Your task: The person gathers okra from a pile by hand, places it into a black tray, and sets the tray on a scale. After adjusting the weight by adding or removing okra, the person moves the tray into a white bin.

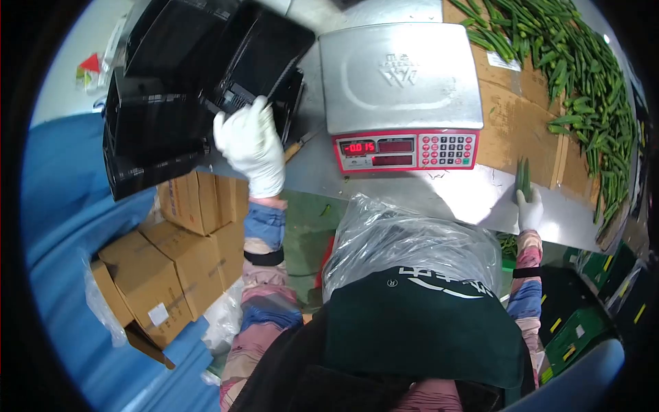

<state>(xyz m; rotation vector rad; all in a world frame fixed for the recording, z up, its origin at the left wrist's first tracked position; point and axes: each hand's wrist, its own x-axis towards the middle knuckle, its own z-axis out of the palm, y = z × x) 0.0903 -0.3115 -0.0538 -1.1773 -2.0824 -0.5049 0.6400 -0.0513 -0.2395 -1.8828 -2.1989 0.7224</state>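
My left hand [251, 143], in a white glove, grips the edge of a black plastic tray [264, 51] lifted off a stack of black trays [154, 130] at the upper left. In a white glove too, my right hand [529, 209] holds a small bunch of green okra pods [524, 177] upright on the metal table [446, 196]. Between the hands stands a scale [401, 93] with a bare steel pan and a red display.
A big heap of okra [583, 75] lies on flattened cardboard [511, 123] at the right. Brown cartons [175, 254] are stacked below the table at left. A clear plastic bag [412, 240] sits at my front. Dark crates [583, 309] stand at lower right.
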